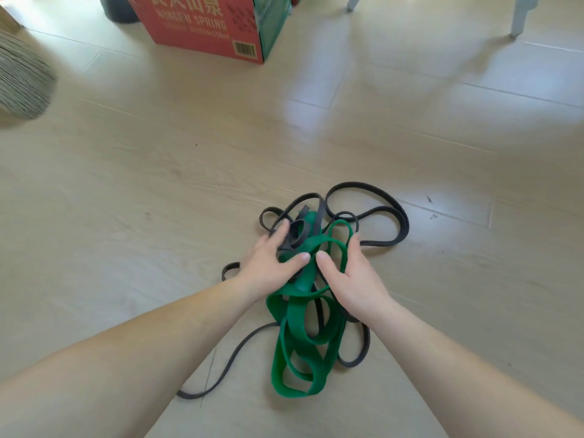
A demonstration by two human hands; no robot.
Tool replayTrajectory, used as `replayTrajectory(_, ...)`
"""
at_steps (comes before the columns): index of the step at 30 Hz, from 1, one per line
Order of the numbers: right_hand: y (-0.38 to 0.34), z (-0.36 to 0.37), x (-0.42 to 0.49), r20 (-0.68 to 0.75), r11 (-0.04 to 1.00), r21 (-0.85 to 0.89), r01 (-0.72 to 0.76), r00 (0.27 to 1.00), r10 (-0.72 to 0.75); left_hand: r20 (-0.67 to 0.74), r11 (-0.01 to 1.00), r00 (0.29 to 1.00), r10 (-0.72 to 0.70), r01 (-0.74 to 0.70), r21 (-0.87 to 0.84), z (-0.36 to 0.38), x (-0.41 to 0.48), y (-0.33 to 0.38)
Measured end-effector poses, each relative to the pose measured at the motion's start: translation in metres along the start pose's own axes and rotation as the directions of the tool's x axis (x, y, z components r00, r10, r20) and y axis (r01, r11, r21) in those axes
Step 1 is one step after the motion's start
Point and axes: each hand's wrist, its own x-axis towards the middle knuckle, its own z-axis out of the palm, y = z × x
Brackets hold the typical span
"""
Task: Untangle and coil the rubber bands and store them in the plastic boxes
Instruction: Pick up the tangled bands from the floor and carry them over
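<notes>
A tangle of rubber bands lies on the pale wood floor in front of me. The wide green band point(297, 352) loops through the middle and toward me. The narrow black band point(373, 213) spreads in loops beyond and around it. My left hand point(268, 263) rests on the left of the tangle, fingers reaching over black loops, thumb on a green strand. My right hand point(350, 276) lies on the right side, thumb and fingers around green strands; whether it pinches them is unclear. No plastic box is in view.
A red and green cardboard carton point(208, 23) stands on the floor at the back. Grey chair legs point(521, 17) stand at the back right. A striped fabric edge point(22, 80) shows at the far left.
</notes>
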Motion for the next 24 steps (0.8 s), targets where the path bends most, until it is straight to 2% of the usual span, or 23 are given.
replayTrajectory(2,-0.002,0.004,-0.002,0.017,0.993,-0.089,0.079,0.997,-0.078,0.089,0.999,0.996,0.007,-0.011,0.043,0.011,-0.006,0.010)
replayTrajectory(5,-0.006,0.004,0.000,0.016,0.992,-0.069,0.104,0.995,-0.103,0.159,0.964,0.986,-0.046,0.085,-0.253,0.018,-0.008,0.023)
replayTrajectory(7,-0.007,0.002,-0.001,0.028,0.995,-0.045,0.087,0.996,-0.085,0.157,0.925,0.987,-0.037,0.093,-0.369,0.013,-0.007,0.024)
replayTrajectory(9,-0.007,0.004,-0.003,0.071,0.999,0.010,0.053,0.996,-0.053,0.168,0.915,0.985,-0.037,0.101,-0.390,0.011,-0.010,0.023)
replayTrajectory(11,-0.008,0.010,-0.007,0.108,0.996,0.093,0.008,0.994,-0.018,0.211,0.934,0.976,-0.061,0.130,-0.334,0.015,-0.017,0.027)
replayTrajectory(13,-0.011,0.016,-0.012,0.117,0.990,0.139,0.027,0.992,-0.044,0.251,0.931,0.962,-0.110,0.188,-0.313,0.017,-0.025,0.030)
replayTrajectory(16,-0.012,0.024,-0.022,0.117,0.992,0.084,0.089,0.988,-0.099,0.307,0.839,0.928,-0.210,0.332,-0.431,0.007,-0.041,0.032)
replayTrajectory(18,-0.013,0.028,-0.026,0.082,0.987,0.130,0.093,0.991,-0.104,0.313,0.778,0.915,-0.254,0.386,-0.497,0.000,-0.051,0.034)
replayTrajectory(20,-0.018,0.025,-0.030,0.049,0.966,0.251,0.066,0.996,-0.080,0.296,0.738,0.923,-0.248,0.377,-0.559,-0.004,-0.057,0.041)
replayTrajectory(24,-0.044,0.006,-0.037,-0.033,0.916,0.391,0.093,0.996,-0.087,0.235,0.719,0.967,-0.095,0.230,-0.655,-0.022,-0.066,0.066)
